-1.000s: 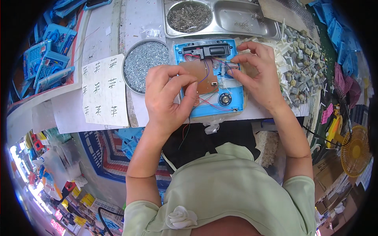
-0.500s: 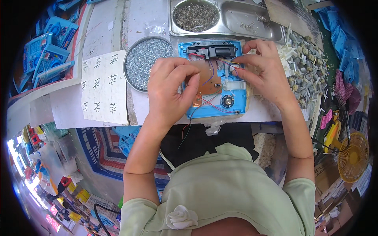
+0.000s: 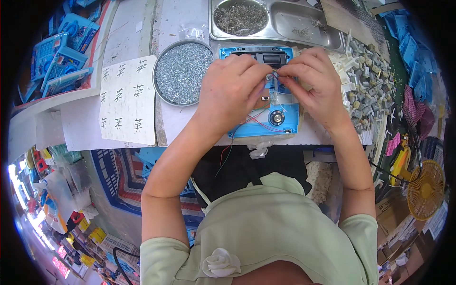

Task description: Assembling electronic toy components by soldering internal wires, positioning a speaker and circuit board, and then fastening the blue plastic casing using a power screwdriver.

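The light-blue, roughly rectangular plastic casing (image 3: pixel 289 112) lies open on the pale desk (image 3: pixel 172 127), directly beneath and between the two hands, its lower end toward the person. The left hand (image 3: pixel 232 89) covers much of its left half; the right hand (image 3: pixel 315 83) reaches in over its right edge. The fingertips of both hands come close together above the casing's upper middle, by a cluster of thin coloured wires (image 3: pixel 275 76). The fingers are curled and drawn together, but the spot is too small and hidden to tell whether either hand grips a wire.

Inside the casing, a black rectangular plastic compartment (image 3: pixel 272 58) sits at the far end, just beyond the fingertips. A brown flat circuit board (image 3: pixel 261 102) shows partly from under the left hand, and a small round black-and-silver speaker (image 3: pixel 276 117) sits below the fingers, near the casing's lower right.

Left of the casing, near the left hand, stands a round metal dish (image 3: pixel 154 78) full of small silvery screws (image 3: pixel 184 71). A white sheet with handwritten characters (image 3: pixel 127 103) lies farther left. Beyond the casing is a stainless-steel compartment tray (image 3: pixel 270 23); a heap of small white and grey parts (image 3: pixel 363 88) spreads beside the right hand.
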Tool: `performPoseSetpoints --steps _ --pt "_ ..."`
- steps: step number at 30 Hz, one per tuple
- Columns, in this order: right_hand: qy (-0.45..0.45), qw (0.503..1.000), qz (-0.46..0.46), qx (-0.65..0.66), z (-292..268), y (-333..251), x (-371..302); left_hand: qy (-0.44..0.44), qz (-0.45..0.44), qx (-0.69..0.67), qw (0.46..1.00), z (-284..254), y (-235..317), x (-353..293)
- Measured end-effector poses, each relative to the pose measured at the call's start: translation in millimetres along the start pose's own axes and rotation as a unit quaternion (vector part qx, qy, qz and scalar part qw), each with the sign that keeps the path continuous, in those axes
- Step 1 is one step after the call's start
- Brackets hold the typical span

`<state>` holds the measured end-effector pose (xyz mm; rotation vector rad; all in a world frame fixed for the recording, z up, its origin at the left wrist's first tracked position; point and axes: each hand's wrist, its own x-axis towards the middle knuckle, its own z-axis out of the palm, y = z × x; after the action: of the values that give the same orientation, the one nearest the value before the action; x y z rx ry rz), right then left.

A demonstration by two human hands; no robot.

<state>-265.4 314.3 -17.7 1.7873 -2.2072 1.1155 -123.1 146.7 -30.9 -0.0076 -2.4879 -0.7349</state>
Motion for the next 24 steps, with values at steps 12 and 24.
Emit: performPoseSetpoints --steps 12,24 --pt "0.028 0.999 -0.020 0.013 7.9 -0.5 0.9 0.015 0.074 0.045 0.996 5.2 -9.9 5.6" --pt "0.042 0.998 -0.028 -0.030 19.5 -5.2 1.8 0.052 0.029 0.024 0.998 3.7 -11.8 -3.6"
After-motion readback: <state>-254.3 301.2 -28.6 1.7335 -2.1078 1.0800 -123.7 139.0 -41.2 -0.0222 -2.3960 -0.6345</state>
